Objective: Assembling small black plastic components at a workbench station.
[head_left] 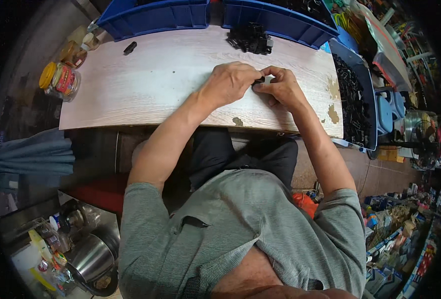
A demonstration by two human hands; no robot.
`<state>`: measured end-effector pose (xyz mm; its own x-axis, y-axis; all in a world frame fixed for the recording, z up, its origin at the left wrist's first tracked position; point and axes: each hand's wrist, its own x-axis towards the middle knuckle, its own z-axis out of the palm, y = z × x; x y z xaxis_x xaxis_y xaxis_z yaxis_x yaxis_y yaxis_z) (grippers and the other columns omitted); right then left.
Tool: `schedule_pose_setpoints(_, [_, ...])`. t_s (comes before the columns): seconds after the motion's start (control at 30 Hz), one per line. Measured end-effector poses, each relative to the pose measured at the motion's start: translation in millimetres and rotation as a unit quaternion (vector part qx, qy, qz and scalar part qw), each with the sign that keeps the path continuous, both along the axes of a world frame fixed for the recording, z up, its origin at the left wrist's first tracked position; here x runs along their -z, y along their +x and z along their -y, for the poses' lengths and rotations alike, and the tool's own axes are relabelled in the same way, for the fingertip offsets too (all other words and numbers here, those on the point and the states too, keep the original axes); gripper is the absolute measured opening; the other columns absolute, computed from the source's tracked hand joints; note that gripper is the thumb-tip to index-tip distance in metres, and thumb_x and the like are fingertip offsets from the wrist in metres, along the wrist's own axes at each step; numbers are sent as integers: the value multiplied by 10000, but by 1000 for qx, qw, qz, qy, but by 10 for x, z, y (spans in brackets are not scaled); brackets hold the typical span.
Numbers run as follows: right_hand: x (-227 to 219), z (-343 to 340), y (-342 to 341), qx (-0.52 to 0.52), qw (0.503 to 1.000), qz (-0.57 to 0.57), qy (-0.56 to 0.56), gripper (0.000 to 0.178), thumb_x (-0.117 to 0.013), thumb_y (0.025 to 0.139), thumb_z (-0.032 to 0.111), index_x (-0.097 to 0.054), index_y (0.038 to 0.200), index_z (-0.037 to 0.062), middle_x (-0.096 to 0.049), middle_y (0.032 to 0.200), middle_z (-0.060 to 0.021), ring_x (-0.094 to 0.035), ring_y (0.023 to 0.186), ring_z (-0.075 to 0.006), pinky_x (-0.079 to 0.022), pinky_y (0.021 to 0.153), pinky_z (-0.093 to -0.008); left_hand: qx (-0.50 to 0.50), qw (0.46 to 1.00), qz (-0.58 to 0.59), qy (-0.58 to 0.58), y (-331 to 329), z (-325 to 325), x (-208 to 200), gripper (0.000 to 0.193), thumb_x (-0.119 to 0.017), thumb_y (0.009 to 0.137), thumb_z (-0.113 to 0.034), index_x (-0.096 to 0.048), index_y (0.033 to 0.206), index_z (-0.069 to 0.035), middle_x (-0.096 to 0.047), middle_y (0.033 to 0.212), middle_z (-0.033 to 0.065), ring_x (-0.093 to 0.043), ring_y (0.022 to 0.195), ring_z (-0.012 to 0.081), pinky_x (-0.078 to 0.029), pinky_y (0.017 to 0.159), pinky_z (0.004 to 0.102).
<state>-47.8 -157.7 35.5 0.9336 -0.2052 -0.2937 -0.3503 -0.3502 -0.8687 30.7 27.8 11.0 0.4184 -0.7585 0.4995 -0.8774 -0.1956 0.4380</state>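
Observation:
Over the right half of the pale table, my left hand and my right hand meet at a small black plastic part. The fingertips of both hands are closed on it, so only a little of it shows and its exact kind is hidden. Just beyond my hands lies a pile of small black plastic parts. Far to the left, a single black part rests by itself on the tabletop.
Two blue bins line the table's far edge. A blue crate of black parts stands along the right edge. At the left edge are a yellow-lidded jar and smaller jars. The wooden table has worn patches.

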Motion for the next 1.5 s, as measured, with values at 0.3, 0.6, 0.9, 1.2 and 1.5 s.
schedule_pose_setpoints(0.3, [110, 63, 16, -38, 998, 44, -36, 292, -829, 788, 96, -684, 1029, 20, -603, 619, -32, -522, 442, -106, -414, 411, -257, -30, 995, 93, -23, -157, -54, 102, 356, -622, 894, -15, -652, 1248, -53, -705, 1143, 114, -685, 1037, 292, -561, 900, 410])
schedule_pose_setpoints(0.6, [46, 38, 14, -24, 999, 21, -1, 332, -856, 747, 142, -706, 1020, 27, -621, 619, -25, -553, 518, -97, -431, 482, -273, -53, 992, 110, 7, -204, -89, 135, 346, -593, 895, -10, -645, 1233, -67, -696, 1096, 96, -662, 1028, 265, -543, 902, 406])
schedule_pose_setpoints(0.9, [-49, -52, -85, 22, 999, 38, 14, 302, -824, 803, 154, -668, 1038, 47, -558, 625, 4, -483, 469, -91, -343, 403, -268, -130, 972, 106, -165, -123, -176, 145, 313, -668, 853, -130, -678, 1153, -42, -688, 1088, 137, -631, 1047, 341, -502, 936, 462])
schedule_pose_setpoints(1.2, [211, 945, -145, 150, 979, 108, 90, 299, -800, 823, 215, -646, 1048, 93, -458, 558, 11, -434, 419, -112, -505, 436, -296, -519, 834, 171, -80, 1334, -1873, 156, 297, -679, 865, -233, -707, 1100, -54, -704, 1088, 194, -622, 1020, 396, -500, 894, 501])
schedule_pose_setpoints(1.5, [-189, 1021, 1, 330, 930, 133, 87, 420, -795, 852, 301, -666, 1168, 56, -529, 617, -3, -685, 579, -205, -621, 541, -395, -461, 873, 153, 41, 1406, -1817, 283, 198, -632, 919, -236, -740, 1004, -94, -731, 956, 146, -675, 881, 373, -547, 764, 491])
